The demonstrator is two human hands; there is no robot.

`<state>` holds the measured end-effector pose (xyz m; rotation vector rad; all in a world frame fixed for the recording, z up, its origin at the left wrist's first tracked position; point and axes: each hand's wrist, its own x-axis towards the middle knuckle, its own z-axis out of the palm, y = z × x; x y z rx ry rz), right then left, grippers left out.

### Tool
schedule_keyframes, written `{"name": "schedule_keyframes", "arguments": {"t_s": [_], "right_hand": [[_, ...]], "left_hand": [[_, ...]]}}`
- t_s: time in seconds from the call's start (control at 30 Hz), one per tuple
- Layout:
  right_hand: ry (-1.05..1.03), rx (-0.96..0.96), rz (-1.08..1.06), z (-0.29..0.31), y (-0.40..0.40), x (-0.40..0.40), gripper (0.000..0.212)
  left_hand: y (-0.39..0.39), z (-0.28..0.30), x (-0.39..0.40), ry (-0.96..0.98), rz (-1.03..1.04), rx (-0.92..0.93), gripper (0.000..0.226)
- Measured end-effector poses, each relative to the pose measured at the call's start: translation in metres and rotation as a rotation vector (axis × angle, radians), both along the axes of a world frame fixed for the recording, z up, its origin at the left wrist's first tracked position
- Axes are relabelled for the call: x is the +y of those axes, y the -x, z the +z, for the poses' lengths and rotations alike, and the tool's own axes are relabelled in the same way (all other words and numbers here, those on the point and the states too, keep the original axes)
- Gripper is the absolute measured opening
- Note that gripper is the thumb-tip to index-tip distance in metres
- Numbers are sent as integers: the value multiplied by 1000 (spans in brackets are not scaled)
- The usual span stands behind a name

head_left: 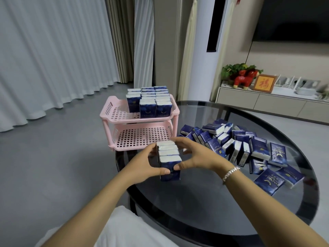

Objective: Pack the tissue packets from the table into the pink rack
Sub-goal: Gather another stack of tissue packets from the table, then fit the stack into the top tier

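Left hand (145,164) and right hand (193,155) squeeze a row of four upright tissue packets (169,157) between them, thumbs on the near packet, fingers curled round the far end. Row sits at frame centre, just at 6 o'clock of the pink rack (138,122). Rack's top tier holds upright packets; lower tier's grid shows bare. Loose packets pile (240,147) at 3 o'clock on the glass tabletop (213,211).

White curtains (53,50) are hanging at upper left; a red figurine (244,79) and framed picture (264,83) are standing on the cabinet (258,100) at right.
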<state>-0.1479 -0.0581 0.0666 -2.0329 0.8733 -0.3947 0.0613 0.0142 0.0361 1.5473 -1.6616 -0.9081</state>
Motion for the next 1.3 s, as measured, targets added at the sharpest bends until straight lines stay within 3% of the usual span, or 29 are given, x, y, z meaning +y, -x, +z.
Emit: {"name": "schedule_keyframes", "arguments": {"t_s": [0.1, 0.27, 0.43, 0.57, 0.87, 1.03, 1.17, 1.3], "right_hand": [[66, -13, 28, 30, -14, -3, 84], [156, -19, 64, 69, -46, -15, 88], [181, -34, 82, 90, -81, -33, 88], [206, -28, 82, 102, -108, -51, 86], [228, 35, 28, 109, -158, -101, 79], [253, 204, -34, 102, -166, -123, 87], [318, 301, -72, 97, -171, -128, 94], [389, 404, -32, 102, -169, -123, 89]], "left_hand": [[-16, 26, -1, 54, 16, 13, 83], [-46, 66, -4, 112, 36, 33, 99], [-76, 91, -15, 129, 84, 31, 101], [-99, 107, -30, 124, 77, 75, 82], [-140, 117, -86, 19, 55, 167, 77], [-144, 103, -116, -44, 6, 209, 70], [-142, 98, -127, -41, -7, 88, 81], [-141, 92, -133, -103, 34, -130, 107]]}}
